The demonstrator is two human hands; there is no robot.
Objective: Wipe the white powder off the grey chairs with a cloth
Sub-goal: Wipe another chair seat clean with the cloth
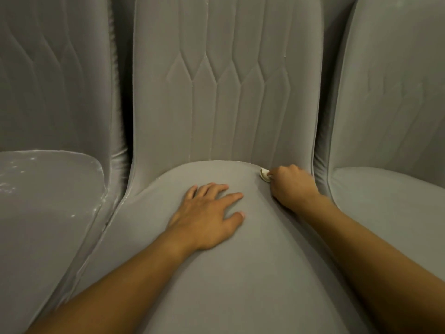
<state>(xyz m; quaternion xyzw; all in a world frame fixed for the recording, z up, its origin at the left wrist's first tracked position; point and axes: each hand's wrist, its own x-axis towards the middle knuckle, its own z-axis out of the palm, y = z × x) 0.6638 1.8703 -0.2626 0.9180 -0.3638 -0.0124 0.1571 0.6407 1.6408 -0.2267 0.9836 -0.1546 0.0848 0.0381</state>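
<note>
Three grey upholstered chairs stand side by side. On the middle chair's seat (216, 285) my left hand (209, 213) lies flat with its fingers spread. My right hand (292, 186) is curled round a small pale cloth (264, 175) at the back right of that seat, where the seat meets the quilted backrest (228, 92). Only a bit of the cloth shows past my fingers. White powder speckles the left chair's seat (43, 189) and its edge piping. A thin line of powder follows the middle seat's back seam.
The right chair (390, 116) shows faint pale smears on its backrest. Narrow dark gaps separate the chairs. The chairs fill the whole view; no floor or other furniture shows.
</note>
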